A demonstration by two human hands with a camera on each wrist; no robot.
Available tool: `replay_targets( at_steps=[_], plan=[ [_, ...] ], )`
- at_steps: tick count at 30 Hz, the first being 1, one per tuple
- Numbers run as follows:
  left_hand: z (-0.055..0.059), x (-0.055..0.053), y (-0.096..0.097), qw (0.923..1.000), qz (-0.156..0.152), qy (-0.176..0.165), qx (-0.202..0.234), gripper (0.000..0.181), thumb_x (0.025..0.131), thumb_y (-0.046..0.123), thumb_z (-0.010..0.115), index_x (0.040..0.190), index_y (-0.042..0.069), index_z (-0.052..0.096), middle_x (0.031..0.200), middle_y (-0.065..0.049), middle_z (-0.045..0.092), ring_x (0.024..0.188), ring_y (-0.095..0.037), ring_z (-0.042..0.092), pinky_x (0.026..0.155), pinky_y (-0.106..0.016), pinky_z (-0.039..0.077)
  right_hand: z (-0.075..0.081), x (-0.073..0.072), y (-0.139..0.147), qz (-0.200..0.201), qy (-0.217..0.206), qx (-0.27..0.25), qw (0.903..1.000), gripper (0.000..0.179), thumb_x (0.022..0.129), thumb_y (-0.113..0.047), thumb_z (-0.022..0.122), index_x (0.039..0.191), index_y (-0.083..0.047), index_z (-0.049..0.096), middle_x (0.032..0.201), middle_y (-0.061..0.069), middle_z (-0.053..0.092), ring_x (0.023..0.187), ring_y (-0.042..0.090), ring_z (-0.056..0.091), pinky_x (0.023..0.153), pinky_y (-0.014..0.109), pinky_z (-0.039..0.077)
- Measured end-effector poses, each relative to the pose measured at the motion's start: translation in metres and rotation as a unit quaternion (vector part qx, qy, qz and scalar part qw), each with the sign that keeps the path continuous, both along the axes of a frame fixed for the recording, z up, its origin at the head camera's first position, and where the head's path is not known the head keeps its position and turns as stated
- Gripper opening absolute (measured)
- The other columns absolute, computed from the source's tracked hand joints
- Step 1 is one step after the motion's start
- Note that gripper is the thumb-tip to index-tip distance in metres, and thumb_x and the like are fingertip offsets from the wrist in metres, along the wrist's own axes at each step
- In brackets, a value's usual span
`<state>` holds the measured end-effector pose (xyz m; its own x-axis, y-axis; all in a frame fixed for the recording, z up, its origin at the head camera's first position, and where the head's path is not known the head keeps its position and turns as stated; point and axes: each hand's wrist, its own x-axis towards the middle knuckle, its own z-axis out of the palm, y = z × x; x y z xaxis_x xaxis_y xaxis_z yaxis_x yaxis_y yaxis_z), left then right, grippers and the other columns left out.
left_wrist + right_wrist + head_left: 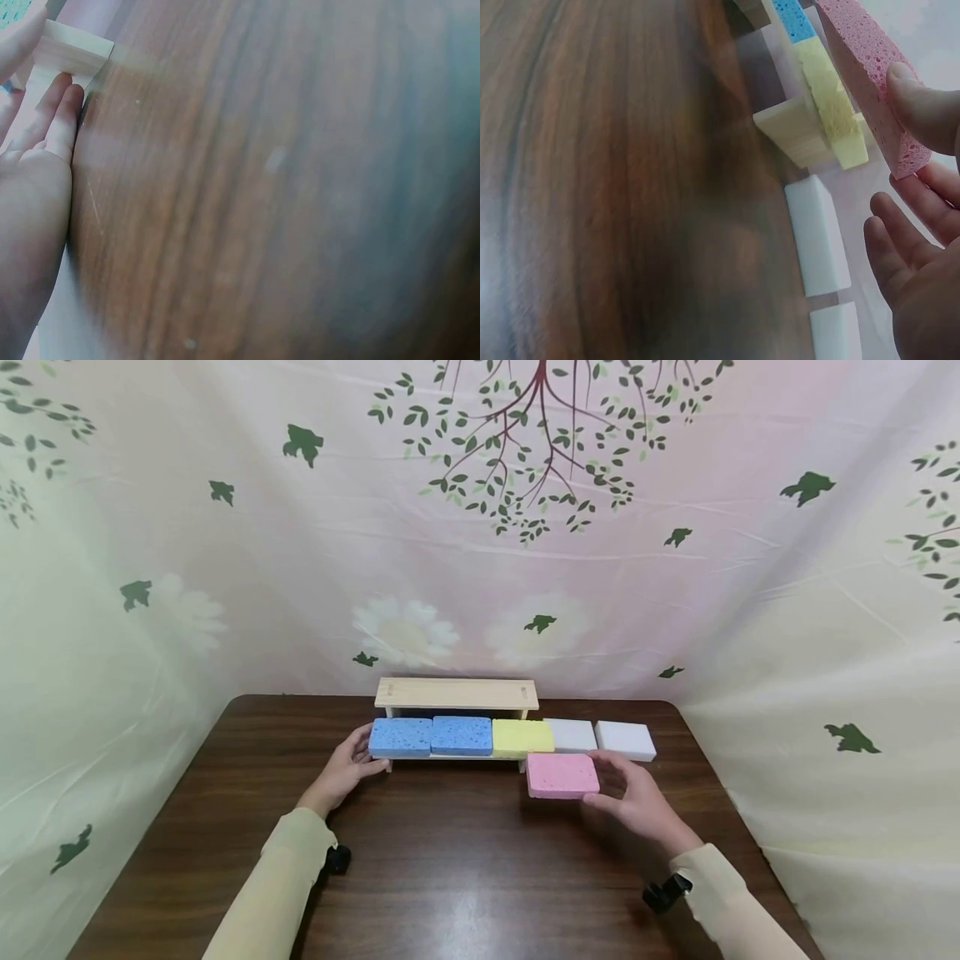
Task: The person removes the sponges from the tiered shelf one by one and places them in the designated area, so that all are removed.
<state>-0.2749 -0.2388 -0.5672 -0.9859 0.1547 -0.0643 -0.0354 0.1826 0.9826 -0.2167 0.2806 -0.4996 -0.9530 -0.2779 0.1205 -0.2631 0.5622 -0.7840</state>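
Note:
A pink sponge is pinched by its right end in my right hand, raised in front of the two-tier wooden rack. The right wrist view shows the thumb on the face of the pink sponge and the lower fingers spread free. My left hand holds the left end of the rack, thumb in front and fingers behind. Beside it, two blue sponges and a yellow sponge line the lower tier. The yellow one overhangs the rack's right end.
Two white blocks lie side by side on the dark wooden table, right of the rack. A patterned cloth hangs behind the table and along its sides.

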Motion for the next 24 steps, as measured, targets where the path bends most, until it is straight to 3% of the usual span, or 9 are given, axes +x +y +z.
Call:
replay_targets(
  at_steps=[10,16,24],
  plan=[
    [0.001,-0.001,-0.003,1.0,0.0,0.0,0.004,0.089,0.096,0.009,0.077,0.167,0.007,0.023,0.165,-0.024,0.035,0.156,-0.039,0.03,0.128,-0.055,0.023,-0.022,0.001,0.02,-0.006,0.0,0.03,0.9995,0.067,0.087,-0.026,0.089,0.144,-0.014,0.057,0.137,0.009,0.066,0.122,0.032,0.067,0.101,0.056,0.056],
    [0.002,0.0,-0.002,1.0,0.002,-0.001,0.007,0.089,0.096,0.008,0.077,0.167,0.008,0.023,0.165,-0.023,0.037,0.156,-0.038,0.031,0.128,-0.054,0.022,-0.035,-0.003,0.028,-0.014,-0.002,0.048,0.9987,0.063,0.089,-0.026,0.087,0.143,-0.009,0.058,0.136,0.013,0.067,0.125,0.035,0.065,0.104,0.06,0.052],
    [0.003,0.001,0.0,0.9999,-0.001,-0.01,0.008,0.091,0.096,0.01,0.077,0.167,0.008,0.021,0.167,-0.023,0.033,0.156,-0.039,0.029,0.128,-0.055,0.022,-0.05,-0.013,0.027,-0.038,-0.008,0.075,0.9964,0.064,0.091,-0.023,0.086,0.144,-0.006,0.056,0.136,0.015,0.067,0.125,0.034,0.063,0.104,0.058,0.053]
  ],
)
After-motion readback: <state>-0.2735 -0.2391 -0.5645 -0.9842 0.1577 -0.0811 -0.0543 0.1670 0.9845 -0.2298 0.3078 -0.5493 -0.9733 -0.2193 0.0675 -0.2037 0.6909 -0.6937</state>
